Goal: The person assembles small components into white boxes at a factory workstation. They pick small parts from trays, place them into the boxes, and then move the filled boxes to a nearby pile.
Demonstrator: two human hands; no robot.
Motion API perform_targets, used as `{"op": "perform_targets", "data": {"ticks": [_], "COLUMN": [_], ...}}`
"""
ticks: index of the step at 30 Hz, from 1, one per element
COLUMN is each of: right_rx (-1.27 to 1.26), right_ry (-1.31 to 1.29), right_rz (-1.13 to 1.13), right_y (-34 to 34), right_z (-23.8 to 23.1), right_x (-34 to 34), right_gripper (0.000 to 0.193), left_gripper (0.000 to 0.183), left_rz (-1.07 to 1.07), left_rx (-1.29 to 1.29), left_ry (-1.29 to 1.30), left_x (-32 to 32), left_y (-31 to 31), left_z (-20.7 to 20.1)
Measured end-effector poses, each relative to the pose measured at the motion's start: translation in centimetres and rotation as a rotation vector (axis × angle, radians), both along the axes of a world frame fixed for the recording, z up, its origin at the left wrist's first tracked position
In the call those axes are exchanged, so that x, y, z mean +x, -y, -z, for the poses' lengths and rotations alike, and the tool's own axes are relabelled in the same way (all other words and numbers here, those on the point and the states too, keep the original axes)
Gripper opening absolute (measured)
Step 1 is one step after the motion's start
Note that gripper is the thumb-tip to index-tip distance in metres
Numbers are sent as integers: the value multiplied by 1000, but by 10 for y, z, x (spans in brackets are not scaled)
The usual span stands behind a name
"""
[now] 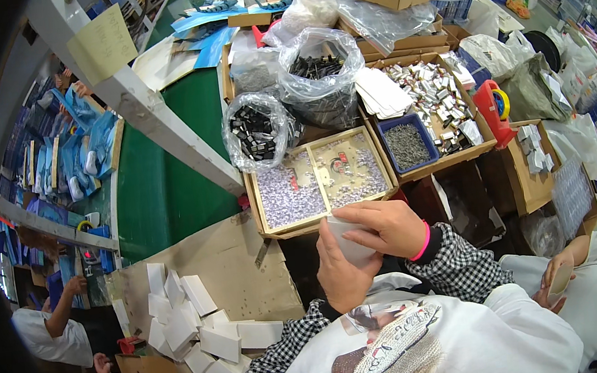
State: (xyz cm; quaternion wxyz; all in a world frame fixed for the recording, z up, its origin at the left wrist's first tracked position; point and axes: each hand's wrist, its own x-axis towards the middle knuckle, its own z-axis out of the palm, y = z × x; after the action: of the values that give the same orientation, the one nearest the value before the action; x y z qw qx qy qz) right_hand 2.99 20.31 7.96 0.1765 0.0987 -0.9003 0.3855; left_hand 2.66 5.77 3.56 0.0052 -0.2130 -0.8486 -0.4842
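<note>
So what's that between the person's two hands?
A white piece, which the left hand and the right hand both hold; the head view shows it, partly covered.

A yellow note point(103, 44) hangs on a white pole point(169, 127), and a red tape holder point(486, 115) stands near a dull green bag point(532, 91).

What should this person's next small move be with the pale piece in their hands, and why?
Probably steady the pale piece with the left hand and press its upper end with the right hand. Both hands are on it, right fingers across its upper part; whether that end is closed is hidden, so adding it to the white boxes at left seems premature.
</note>
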Motion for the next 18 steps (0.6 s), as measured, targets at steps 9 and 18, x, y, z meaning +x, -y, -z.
{"op": "perform_targets", "data": {"ticks": [9,18], "right_rx": [-362,-745], "right_ry": [160,258], "right_rz": [-71,174], "right_y": [-4,10], "right_z": [42,63], "right_x": [15,45], "right_gripper": [36,36], "left_gripper": [49,44], "left_rz": [362,375], "left_rx": [691,626], "left_ry": [645,704], "left_x": [-7,-12], "left_y": [24,25], "left_z": [25,16]}}
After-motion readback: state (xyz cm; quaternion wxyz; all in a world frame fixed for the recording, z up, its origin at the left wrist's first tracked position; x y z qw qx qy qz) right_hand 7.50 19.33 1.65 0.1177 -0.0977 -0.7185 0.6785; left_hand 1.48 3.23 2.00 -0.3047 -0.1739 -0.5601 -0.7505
